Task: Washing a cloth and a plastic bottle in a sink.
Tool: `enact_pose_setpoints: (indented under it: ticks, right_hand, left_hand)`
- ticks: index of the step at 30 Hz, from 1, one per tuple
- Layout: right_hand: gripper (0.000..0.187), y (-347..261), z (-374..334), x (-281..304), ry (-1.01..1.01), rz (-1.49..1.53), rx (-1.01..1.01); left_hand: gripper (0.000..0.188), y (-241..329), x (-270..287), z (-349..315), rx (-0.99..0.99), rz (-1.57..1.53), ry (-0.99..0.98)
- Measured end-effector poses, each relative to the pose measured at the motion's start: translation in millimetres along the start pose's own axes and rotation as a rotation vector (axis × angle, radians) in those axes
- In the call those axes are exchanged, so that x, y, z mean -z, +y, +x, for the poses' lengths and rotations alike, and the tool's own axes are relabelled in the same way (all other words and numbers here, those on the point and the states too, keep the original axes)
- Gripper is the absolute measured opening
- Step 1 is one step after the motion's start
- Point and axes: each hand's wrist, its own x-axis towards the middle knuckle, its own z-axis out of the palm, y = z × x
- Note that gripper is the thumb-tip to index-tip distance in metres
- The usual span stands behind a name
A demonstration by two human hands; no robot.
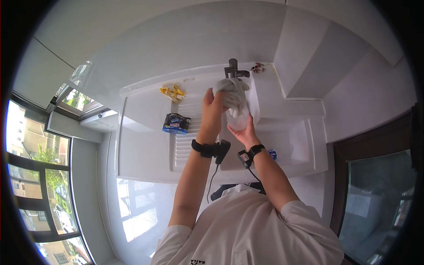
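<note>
My left hand (213,108) grips a bunched grey-white cloth (234,92) over the sink, its fingers wrapped round the near side. Below the cloth is a translucent, whitish container (239,120), and the cloth's lower end hangs against it or into it; I cannot tell which. My right hand (245,132) holds this container from underneath and from the right, fingers curved along it. A dark faucet (232,70) stands just beyond the cloth, which partly hides its spout.
A ribbed washboard (182,152) lies left of the basin. On the white counter (141,150) are a blue-and-black package (176,123) and a crumpled yellow packet (173,93). Small red-and-black items (258,67) sit by the faucet; a small blue object (272,154) lies near my right forearm.
</note>
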Motion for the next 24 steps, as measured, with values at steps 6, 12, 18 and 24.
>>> enact_pose_setpoints:
  ticks: [6, 12, 18, 24]
  right_hand:
    - [0.073, 5, -20, 3, -0.045, -0.072, -0.024]
    - [0.068, 7, -32, 18, -0.076, -0.086, -0.05]
    - [0.075, 10, -49, 20, -0.02, -0.069, -0.009]
    - [0.077, 4, -61, 25, -0.048, -0.057, 0.034]
  left_hand:
    - [0.024, -48, 16, 7, 0.066, 0.094, 0.038]
    - [0.043, -83, 22, -6, -0.085, 0.603, 0.155]
    - [0.057, -99, 24, -11, -0.169, 0.519, 0.216]
    - [0.037, -73, 1, -32, -0.203, 0.615, 0.101]
